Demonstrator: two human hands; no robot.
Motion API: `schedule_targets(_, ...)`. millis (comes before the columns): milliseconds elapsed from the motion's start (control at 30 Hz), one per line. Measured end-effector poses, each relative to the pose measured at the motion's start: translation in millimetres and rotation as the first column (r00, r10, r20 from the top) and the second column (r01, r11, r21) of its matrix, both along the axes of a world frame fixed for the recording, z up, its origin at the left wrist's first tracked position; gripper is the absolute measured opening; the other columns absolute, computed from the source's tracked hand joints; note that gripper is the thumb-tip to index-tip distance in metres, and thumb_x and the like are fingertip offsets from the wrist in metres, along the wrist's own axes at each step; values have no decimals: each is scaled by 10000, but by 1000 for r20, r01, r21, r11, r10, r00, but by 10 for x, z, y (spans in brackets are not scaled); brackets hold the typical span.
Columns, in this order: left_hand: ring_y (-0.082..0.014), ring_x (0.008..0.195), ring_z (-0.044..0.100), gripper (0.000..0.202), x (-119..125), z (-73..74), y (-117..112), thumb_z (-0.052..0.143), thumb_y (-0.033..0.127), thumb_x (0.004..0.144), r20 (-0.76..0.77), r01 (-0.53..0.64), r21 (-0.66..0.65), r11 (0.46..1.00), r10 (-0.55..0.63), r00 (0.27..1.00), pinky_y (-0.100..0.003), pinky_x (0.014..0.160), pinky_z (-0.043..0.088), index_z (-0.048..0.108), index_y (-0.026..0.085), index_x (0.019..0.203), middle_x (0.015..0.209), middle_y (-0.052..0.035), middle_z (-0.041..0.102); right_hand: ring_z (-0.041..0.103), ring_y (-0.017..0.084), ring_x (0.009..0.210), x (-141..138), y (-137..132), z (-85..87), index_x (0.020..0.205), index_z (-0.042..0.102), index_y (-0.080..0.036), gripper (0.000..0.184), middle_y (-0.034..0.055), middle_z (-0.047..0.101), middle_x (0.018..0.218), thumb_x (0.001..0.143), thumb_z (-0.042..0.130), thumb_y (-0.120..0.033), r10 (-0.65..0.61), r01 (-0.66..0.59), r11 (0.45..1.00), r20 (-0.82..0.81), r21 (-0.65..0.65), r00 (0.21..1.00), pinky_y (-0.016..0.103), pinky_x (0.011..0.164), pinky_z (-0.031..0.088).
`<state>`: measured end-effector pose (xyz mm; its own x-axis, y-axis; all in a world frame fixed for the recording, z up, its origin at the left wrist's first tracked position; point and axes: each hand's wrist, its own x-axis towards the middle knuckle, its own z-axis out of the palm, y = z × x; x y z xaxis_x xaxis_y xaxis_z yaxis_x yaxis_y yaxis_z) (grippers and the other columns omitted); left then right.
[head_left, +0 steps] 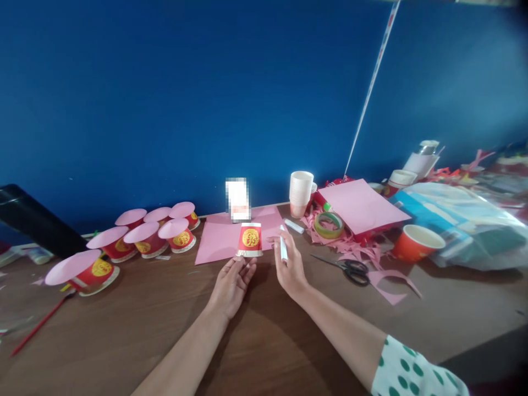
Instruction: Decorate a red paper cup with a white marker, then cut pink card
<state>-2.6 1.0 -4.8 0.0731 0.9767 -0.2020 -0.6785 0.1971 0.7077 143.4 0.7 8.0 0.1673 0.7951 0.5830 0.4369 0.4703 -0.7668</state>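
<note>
An upside-down red paper cup (250,241) with a round gold emblem is right in front of me. My left hand (234,283) grips it by its white rim at the bottom. Just to the right, my right hand (292,269) holds a slim white tube (283,247) upright between thumb and fingers. The tube is apart from the cup, and its kind does not show clearly. Behind both hands lies a sheet of pink paper (214,242). A short white piece (294,225) rests by the sheet's right edge.
Several upturned red cups topped with pink discs (142,232) stand left, near a red brush (41,325) and black bottle (37,220). Rightward are stacked cups (301,192), a tape roll (329,225), scissors (355,272), pink scraps (390,286), an orange cup (417,245) and a plastic bag (474,231).
</note>
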Motion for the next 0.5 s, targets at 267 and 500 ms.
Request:
schedule_targets(267,-134,793,651,33,-11,-8,-8,624,145,736,0,22,11,1000,-22,1000,-215,728,538,611,128,763,804,-54,675,569,196,973,-38,-68,20,1207,452,-204,317,95,573,1084,898,387,-237,45,-42,997,-40,66,998,335,837,465)
schedule_targets(500,-139,809,651,96,16,-10,-27,657,168,709,-46,16,43,999,-14,999,-215,763,523,616,136,790,805,-49,680,591,192,842,-25,-149,59,1027,588,-205,237,71,629,898,896,395,-250,98,-100,994,29,55,995,344,808,469)
